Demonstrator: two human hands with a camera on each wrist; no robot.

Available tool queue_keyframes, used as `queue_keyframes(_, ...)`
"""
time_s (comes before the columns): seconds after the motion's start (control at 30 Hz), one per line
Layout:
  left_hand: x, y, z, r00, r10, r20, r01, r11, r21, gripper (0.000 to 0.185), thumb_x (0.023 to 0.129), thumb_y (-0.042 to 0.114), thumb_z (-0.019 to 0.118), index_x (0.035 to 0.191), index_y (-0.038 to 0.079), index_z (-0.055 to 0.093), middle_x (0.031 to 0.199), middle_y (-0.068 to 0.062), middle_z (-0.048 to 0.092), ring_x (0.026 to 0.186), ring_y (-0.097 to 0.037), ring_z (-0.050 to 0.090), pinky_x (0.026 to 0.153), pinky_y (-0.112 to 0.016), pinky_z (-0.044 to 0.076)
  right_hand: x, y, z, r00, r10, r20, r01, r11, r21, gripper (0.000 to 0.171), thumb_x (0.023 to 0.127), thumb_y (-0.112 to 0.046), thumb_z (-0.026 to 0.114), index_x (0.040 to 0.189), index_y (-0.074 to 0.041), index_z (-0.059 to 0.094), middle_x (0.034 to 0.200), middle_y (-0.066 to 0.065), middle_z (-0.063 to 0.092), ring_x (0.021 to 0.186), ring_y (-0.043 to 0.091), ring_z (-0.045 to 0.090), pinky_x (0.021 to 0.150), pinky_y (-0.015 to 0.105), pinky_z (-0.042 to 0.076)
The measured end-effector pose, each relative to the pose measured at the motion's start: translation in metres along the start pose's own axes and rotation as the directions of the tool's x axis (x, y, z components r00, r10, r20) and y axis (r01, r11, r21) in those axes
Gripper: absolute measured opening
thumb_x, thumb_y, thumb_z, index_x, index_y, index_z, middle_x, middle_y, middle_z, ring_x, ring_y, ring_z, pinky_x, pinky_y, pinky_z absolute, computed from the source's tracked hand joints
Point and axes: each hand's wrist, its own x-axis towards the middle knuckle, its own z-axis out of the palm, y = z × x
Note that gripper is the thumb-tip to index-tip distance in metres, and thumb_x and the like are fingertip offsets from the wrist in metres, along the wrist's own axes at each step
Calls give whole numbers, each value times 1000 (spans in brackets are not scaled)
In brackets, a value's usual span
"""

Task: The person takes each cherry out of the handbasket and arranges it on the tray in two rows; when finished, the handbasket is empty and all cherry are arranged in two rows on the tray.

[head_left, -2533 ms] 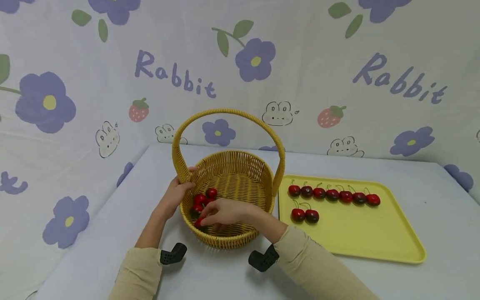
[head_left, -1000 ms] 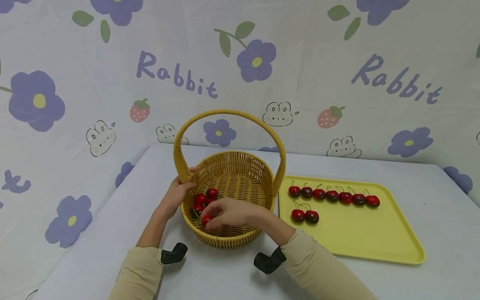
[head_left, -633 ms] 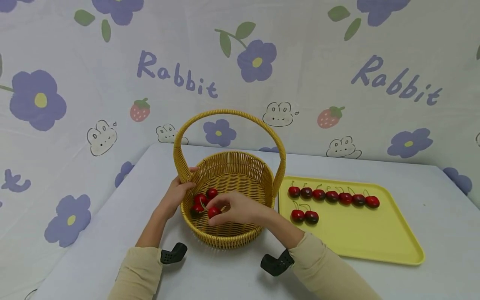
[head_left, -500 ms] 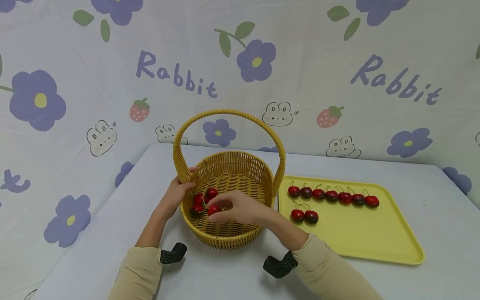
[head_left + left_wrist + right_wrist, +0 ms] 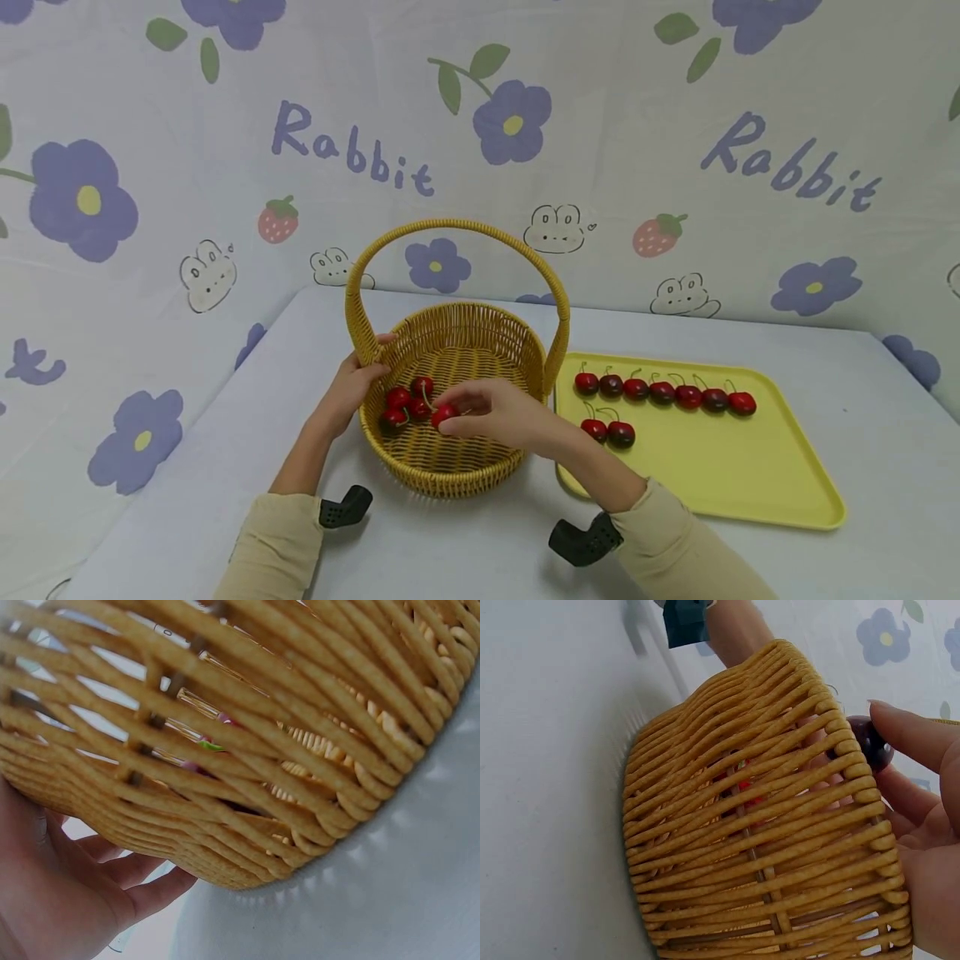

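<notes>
My R grip (image 5: 498, 417) pinches a cherry (image 5: 444, 416) over the basket (image 5: 459, 483); my L grip (image 5: 352, 389) clamps basket's L side. Other cherries (image 5: 397, 398) lie inside, nr L wall; yellow tray (image 5: 750, 475) w/ 9 more cherries (image 5: 662, 393) sits R.

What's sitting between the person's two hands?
In the head view, the woven basket wall and a cluster of cherries inside lie between the left hand and the right hand, which pinches another cherry.

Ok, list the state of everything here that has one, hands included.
Basket, upright, handle up
Left hand, gripping the basket's left side
Held cherry, pinched, stem attached
Right hand, pinching that cherry
Basket cherries, clustered at left
Tray, flat, partly filled
Tray cherries, lined up, seven and two
</notes>
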Motion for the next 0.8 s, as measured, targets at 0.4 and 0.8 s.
queue_keyframes(0.4,1,-1,0,1000,-16,-8,16,1000,14,48,95,3,40,143,6,38,146,-21,33,132,-36,31,108,-55,17,-17,0,-12,1000,-28,14,25,989,144,38,91,-22,65,125,-7,61,112,7,62,97,22,62,88,44,48)
queue_keyframes(0.8,1,-3,1,1000,-6,-4,6,1000,11,48,95,3,40,143,5,37,145,-21,34,131,-36,32,107,-54,18,-42,4,-22,1000,15,-2,-15,983,182,41,91,-21,65,126,-1,58,109,9,65,100,23,61,89,44,47)
